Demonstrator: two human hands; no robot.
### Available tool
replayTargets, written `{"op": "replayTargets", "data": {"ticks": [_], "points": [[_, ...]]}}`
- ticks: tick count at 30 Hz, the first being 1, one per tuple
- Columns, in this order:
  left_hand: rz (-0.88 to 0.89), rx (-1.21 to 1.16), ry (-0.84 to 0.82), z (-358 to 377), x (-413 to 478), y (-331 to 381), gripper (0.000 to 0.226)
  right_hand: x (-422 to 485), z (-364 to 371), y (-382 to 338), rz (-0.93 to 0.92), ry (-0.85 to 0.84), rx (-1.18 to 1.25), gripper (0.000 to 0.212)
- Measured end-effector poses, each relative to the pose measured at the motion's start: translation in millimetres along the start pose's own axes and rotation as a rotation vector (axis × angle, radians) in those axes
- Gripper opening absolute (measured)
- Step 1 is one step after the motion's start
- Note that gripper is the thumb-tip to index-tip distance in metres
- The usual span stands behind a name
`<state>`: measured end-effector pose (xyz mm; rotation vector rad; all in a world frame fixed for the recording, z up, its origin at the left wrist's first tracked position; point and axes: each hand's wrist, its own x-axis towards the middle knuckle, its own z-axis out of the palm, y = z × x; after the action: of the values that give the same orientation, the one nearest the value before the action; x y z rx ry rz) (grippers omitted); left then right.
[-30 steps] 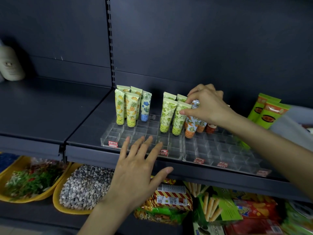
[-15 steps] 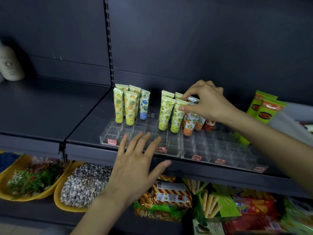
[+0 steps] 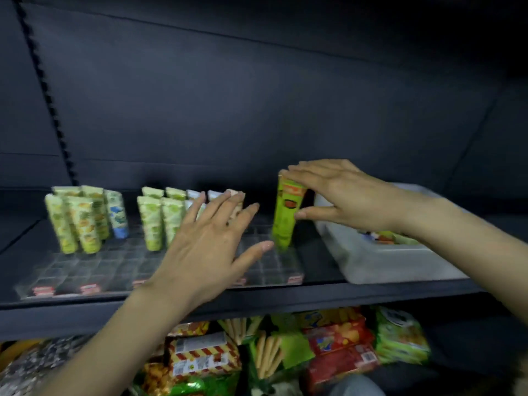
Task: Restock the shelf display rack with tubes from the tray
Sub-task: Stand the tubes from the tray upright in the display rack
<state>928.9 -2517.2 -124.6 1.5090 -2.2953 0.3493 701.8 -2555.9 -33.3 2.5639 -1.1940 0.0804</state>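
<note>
**Green tube going in at the rack's right end**

Nearest, at six o'clock, snack packets [image 3: 205, 358] crowd the lower shelf under the dark shelf lip [image 3: 285, 298].

Just past the lip, the left hand [image 3: 211, 244] is spread flat with its fingers fanned. It holds nothing and sits over the front of the clear rack [image 3: 85, 267]. Whether it touches the rack I cannot tell. My guess is that it is there to steady the rack while the other hand works.

The standing tubes [image 3: 83, 221] occupy only the back rows, from nine to eleven o'clock of that hand. Filling from the back probably saves reaching over stock later.

At two o'clock of the left hand, the right hand [image 3: 343, 195] pinches a green tube [image 3: 284, 215], thumb on its side and fingers over its top. The tube is upright at the rack's right end, though I cannot tell if it is seated. A top grip suits pressing it straight down.

At three o'clock, just beside the rack, the white tray [image 3: 400, 264] holds more tubes, kept close for a short reach.

Farthest is the dark back panel [image 3: 257, 95].
</note>
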Motion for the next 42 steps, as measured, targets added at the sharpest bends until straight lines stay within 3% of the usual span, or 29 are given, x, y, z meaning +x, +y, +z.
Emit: {"op": "replayTargets", "data": {"ticks": [4,10,14,19,23,26,28,33,38,42], "points": [[0.091,-0.050,0.009,3,44,56,0.082,-62,-6,62,0.160,-0.114,0.005,0.083],[0.191,-0.116,-0.020,29,91,120,0.091,-131,20,131,0.300,-0.157,-0.001,0.064],[0.170,-0.180,-0.066,45,121,146,0.099,-147,49,166,0.374,-0.209,0.115,0.062],[0.140,-0.202,-0.161,59,140,152,0.091,-145,72,194,0.500,-0.278,0.286,0.062],[0.078,-0.336,-0.238,73,143,153,0.096,-137,87,213,0.692,-0.333,0.433,0.064],[0.056,-0.411,-0.248,80,140,154,0.106,-136,102,225,0.836,-0.316,0.489,0.052],[0.055,-0.429,-0.236,82,138,154,0.103,-137,111,227,0.932,-0.275,0.695,0.043],[0.042,-0.478,-0.224,82,137,156,0.100,-138,116,228,1.026,-0.244,0.899,0.046],[0.032,-0.509,-0.220,83,137,158,0.094,-140,112,235,1.147,-0.210,1.052,0.016],[0.028,-0.511,-0.225,83,138,158,0.092,-152,94,245,1.167,-0.137,1.136,0.023]]}}
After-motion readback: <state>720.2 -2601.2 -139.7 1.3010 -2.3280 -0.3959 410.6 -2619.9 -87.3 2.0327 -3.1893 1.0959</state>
